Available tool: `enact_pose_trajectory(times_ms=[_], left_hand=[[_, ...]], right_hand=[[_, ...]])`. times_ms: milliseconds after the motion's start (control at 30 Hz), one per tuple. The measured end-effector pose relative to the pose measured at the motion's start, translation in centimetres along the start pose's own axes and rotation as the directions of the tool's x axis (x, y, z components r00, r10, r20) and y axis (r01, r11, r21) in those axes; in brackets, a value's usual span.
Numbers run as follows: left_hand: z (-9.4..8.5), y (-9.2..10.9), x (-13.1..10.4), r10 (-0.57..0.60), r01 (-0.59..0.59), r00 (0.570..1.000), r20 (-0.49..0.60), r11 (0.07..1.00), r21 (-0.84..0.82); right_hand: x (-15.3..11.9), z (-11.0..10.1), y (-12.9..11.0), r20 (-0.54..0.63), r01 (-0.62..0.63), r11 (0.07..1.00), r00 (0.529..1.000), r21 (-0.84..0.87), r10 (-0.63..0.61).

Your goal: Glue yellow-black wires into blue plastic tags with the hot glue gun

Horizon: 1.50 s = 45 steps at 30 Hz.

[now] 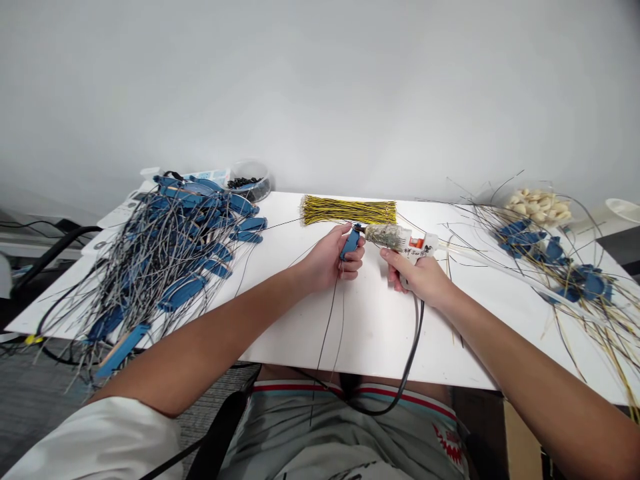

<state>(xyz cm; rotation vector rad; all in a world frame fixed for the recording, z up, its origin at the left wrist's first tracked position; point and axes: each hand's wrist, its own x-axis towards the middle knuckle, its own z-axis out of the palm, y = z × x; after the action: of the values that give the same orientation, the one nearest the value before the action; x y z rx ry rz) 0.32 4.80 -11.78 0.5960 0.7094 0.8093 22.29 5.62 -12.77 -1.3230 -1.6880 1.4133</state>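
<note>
My left hand (330,260) is closed on a small blue plastic part (351,243), held upright above the table's middle. Two thin wires (334,313) hang down from that part past the table's front edge. In my right hand (415,273) is a white glue gun (423,245) with an orange-red patch and a dirty, glue-crusted front. Its nozzle points left and meets or nearly meets the top of the blue part; I cannot tell whether they touch. A black cord (414,353) runs down from the gun's handle.
A bundle of yellow-and-black wires (350,209) lies behind my hands. Blue parts with tangled grey wires (165,247) are heaped at left, near a clear tub of black pieces (249,181). More wired blue parts (593,283) and a container of cream-coloured pieces (537,205) are at right.
</note>
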Motion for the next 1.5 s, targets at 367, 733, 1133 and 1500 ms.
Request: enact_pose_trajectory(times_ms=[367, 733, 1133, 1500], left_hand=[[0.1, 0.1, -0.1, -0.003, 0.003, 1.000, -0.010, 1.000, -0.013], [0.1, 0.1, 0.0, 0.001, -0.001, 1.000, -0.005, 1.000, 0.001], [0.0, 0.0, -0.1, 0.003, -0.003, 1.000, 0.008, 1.000, -0.003], [0.3, 0.2, -0.1, -0.009, 0.009, 1.000, -0.024, 1.000, -0.001]], right_hand=[[-0.1, 0.2, -0.4, 0.003, -0.011, 0.998, 1.000, 0.069, 0.010], [-0.1, 0.2, -0.1, 0.009, -0.013, 0.997, 1.000, 0.080, 0.012], [-0.1, 0.0, -0.5, 0.052, 0.007, 0.999, 0.999, 0.034, -0.009], [0.3, -0.4, 0.9, 0.094, 0.055, 0.994, 0.993, 0.092, -0.064]])
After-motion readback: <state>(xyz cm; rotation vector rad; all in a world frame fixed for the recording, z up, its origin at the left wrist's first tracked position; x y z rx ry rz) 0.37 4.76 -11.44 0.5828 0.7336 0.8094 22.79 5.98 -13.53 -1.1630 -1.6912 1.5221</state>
